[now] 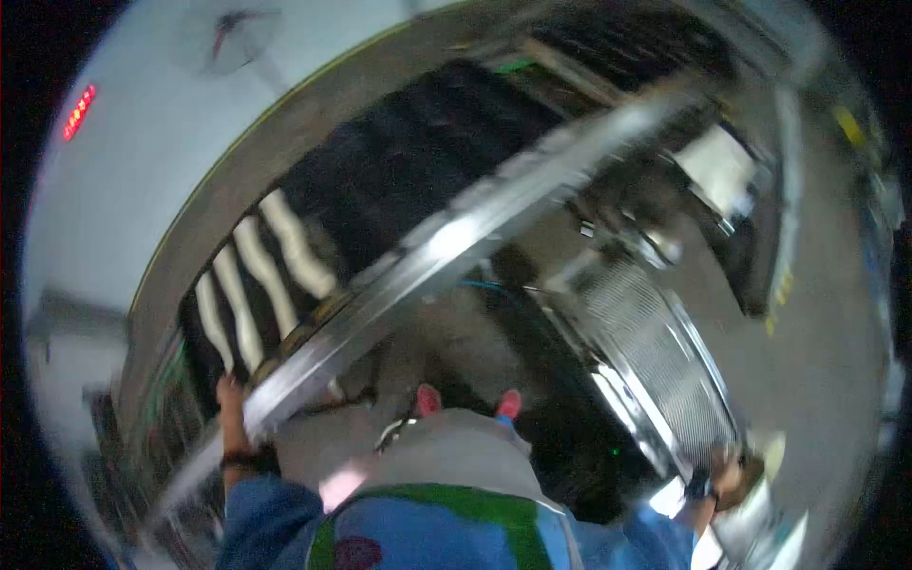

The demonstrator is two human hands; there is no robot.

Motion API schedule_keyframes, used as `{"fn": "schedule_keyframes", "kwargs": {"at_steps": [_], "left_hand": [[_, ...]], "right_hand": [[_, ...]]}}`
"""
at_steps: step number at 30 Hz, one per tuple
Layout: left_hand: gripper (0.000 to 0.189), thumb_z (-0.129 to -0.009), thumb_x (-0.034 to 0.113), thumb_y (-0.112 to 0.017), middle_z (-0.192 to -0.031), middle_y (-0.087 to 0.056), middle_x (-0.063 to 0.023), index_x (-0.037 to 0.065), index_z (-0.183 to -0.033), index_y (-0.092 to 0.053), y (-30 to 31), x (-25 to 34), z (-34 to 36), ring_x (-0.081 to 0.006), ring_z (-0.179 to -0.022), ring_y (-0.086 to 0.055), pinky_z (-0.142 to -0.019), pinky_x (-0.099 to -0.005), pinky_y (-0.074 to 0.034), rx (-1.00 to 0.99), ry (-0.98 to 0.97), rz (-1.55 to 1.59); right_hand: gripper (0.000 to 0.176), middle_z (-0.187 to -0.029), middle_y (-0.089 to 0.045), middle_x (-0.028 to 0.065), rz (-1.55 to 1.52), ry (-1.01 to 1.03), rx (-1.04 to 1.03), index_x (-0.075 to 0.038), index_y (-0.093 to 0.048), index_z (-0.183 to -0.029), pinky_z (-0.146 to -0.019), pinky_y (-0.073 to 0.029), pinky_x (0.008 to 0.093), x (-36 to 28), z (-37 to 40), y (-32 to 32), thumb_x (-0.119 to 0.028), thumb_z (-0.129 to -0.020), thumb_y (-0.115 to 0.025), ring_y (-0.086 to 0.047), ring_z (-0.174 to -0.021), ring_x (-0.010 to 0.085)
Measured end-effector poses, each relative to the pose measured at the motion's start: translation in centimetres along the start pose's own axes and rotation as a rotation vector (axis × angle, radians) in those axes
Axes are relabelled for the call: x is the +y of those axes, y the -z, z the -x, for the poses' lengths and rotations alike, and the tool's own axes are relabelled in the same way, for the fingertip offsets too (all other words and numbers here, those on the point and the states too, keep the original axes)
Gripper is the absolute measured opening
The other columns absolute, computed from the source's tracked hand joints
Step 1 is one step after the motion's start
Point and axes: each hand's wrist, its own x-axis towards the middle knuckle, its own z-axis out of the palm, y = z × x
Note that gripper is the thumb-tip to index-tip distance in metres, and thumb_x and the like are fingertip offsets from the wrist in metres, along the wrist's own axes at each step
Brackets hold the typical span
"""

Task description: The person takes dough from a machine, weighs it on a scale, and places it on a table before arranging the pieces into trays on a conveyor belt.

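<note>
My left hand reaches to the lower left end of a dark, ribbed surface. It is at the lower end of a long, wavy whitish strip; whether it grips the strip or only touches it is too blurred to tell. Several such strips lie side by side there. Far to the right, my right hand is beside the near end of a shiny metal machine with a ridged top. Pale, blurred material lies around this hand, and its fingers are smeared by motion.
A long metal rail runs diagonally between me and the dark surface. A white block-like thing stands at the upper right. A fan and a red lit display are on the wall. My red shoes are on the floor.
</note>
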Motion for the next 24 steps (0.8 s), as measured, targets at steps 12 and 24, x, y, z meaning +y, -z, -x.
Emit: {"fn": "schedule_keyframes", "kwargs": {"at_steps": [12, 24], "left_hand": [[0.018, -0.076, 0.019, -0.054, -0.088, -0.063, -0.0113, 0.013, -0.087, -0.068, 8.9, 6.4, 3.6, -0.0288, -0.082, -0.06, -0.074, -0.0383, -0.046, 0.187, 0.629, 0.465], [0.021, -0.075, 0.019, -0.046, -0.078, -0.061, -0.0152, 0.009, -0.085, -0.062, 9.8, 7.0, 4.8, -0.0319, -0.078, -0.058, -0.07, -0.0462, -0.043, 0.16, 0.774, 0.4]], "right_hand": [[0.045, -0.096, -0.056, 0.0163, 0.081, 0.576, -0.17, 0.001, -0.037, -0.123, -0.064, -0.05, 0.0334, -17.0, 13.1, -9.3, -0.024, -0.085, -0.042, -0.058, -0.076, 0.0237], [0.053, -0.109, -0.052, 0.0187, -0.302, 0.562, -1.302, 0.003, -0.036, -0.123, -0.069, -0.05, 0.0334, -31.2, 46.7, -32.4, -0.024, -0.08, -0.051, -0.058, -0.086, 0.0241]]}}
